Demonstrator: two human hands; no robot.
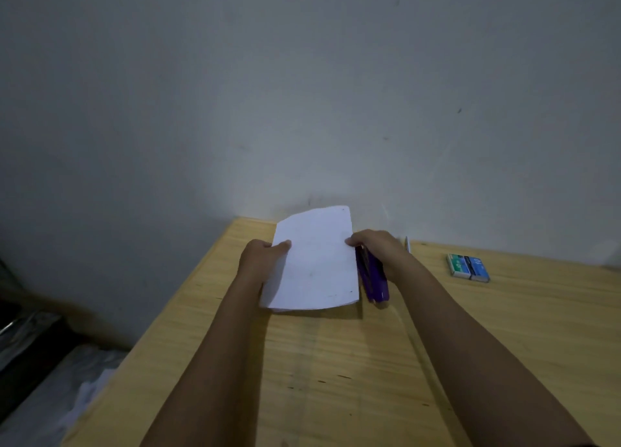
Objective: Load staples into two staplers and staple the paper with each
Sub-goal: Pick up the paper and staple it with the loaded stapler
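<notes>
A white sheaf of paper (314,261) is held just above the wooden table (336,362), near the far edge by the wall. My left hand (260,258) grips its left edge, thumb on top. My right hand (379,250) pinches the right edge, thumb on the sheet. A purple stapler (373,278) lies under my right hand along the paper's right side; whether the hand also holds it I cannot tell. Only one stapler shows.
A small blue-green box of staples (467,267) lies on the table at the right. A thin pale object (407,244) stands by the wall behind my right hand. The table's left edge drops to a dark floor with plastic sheeting (50,362).
</notes>
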